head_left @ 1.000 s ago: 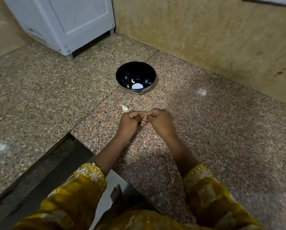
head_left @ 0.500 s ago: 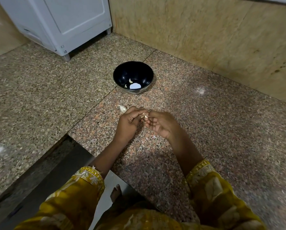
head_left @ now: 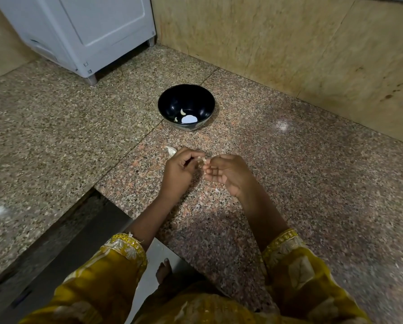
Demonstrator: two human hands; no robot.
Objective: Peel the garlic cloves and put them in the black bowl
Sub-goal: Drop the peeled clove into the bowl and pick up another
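The black bowl stands on the granite floor ahead of my hands, with two small peeled garlic cloves inside near a bright reflection. My left hand and my right hand meet just below the bowl and pinch one garlic clove between their fingertips, its papery skin showing. The right palm is turned up with the fingers partly spread. One unpeeled clove lies on the floor, touching the far side of my left hand.
A white appliance on short feet stands at the back left. A tan stone wall runs along the back and right. A step down drops off at the lower left, beside my bare toes.
My right hand has rolled palm-up and its fingers have opened out while still pinching the clove with the left. The view has shifted slightly.
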